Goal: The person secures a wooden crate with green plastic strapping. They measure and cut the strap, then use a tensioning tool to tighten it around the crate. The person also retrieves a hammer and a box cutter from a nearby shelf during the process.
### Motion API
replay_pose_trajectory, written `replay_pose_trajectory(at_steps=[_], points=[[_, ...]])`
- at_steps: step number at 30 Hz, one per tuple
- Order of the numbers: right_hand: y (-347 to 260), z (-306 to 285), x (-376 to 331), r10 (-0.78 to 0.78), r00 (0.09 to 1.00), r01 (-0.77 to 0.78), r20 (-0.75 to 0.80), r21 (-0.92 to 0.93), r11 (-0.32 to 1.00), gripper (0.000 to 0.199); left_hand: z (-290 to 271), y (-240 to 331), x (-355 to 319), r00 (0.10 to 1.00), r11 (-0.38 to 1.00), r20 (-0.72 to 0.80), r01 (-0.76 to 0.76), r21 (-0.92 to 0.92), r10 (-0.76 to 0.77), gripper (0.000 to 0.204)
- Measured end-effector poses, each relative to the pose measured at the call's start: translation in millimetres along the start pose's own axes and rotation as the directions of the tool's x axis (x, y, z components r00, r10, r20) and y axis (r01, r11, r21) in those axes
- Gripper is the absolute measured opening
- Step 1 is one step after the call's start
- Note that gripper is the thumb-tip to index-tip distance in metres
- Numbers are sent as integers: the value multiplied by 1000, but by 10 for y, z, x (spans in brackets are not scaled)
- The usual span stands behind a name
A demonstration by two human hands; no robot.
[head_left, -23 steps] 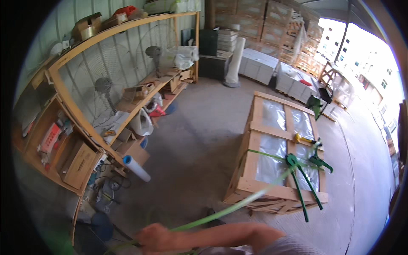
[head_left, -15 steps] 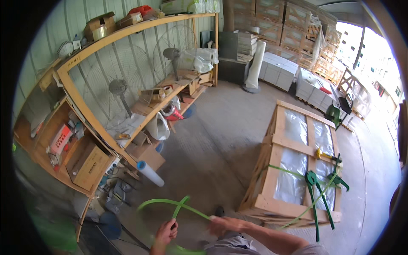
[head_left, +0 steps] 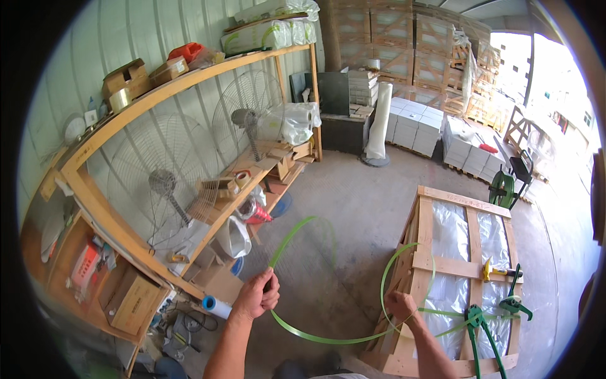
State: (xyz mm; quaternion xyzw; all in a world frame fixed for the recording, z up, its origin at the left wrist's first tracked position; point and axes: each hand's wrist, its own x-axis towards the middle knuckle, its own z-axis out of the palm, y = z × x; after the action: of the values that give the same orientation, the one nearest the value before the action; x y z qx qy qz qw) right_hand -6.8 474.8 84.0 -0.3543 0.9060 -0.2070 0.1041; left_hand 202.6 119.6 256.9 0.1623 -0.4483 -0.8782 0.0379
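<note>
My left hand (head_left: 257, 294) is closed around a bright green plastic strapping band (head_left: 328, 341), which bows out in a wide curve between my hands. A free length of it arcs up and away from the left fist. Over the left side of a wooden crate (head_left: 442, 261), my right hand (head_left: 401, 306) is closed on the band too, with a loop standing around it. Clear plastic sheeting shows between the crate's slats. On the crate lie a green long-handled strapping tool (head_left: 475, 316), a smaller green strapping tool (head_left: 514, 306) and a yellow-headed hammer (head_left: 495, 271). Band runs beneath the tools.
Along the left wall stands a wooden frame shelf (head_left: 189, 71) with fans and boxes. A white roll (head_left: 380, 120) stands upright at the back, beside stacked pale blocks (head_left: 413, 123). Behind the crate is a green strap reel (head_left: 502, 188). Cables and tools (head_left: 189, 331) clutter the lower left floor.
Both hands have moved up and apart, the right one to the crate's side. The band has opened from a crossed loop into wide curves. My view has shifted slightly.
</note>
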Motion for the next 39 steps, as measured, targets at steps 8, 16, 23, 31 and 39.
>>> replay_pose_trajectory(at_steps=[8,16,23,31,39], points=[[773,1336,-561,-123,479,-448,869,362,817,35,-532,811,885,996,904,94,-34,427,-8,41],[-2180,-918,1506,79,990,-79,113,934,-349,34,-848,622,1494,775,744,342,234,626,-531,36],[-1778,-708,2198,309,949,18,62,968,-249,27,-1263,961,2022,675,600,296,271,752,-676,38],[-1023,272,2928,283,920,-259,-271,121,958,22,-1237,730,2559,754,528,333,21,849,-566,34],[238,-29,3265,74,970,-130,230,757,-640,35,-2102,774,3329,897,585,38,253,771,-440,36]])
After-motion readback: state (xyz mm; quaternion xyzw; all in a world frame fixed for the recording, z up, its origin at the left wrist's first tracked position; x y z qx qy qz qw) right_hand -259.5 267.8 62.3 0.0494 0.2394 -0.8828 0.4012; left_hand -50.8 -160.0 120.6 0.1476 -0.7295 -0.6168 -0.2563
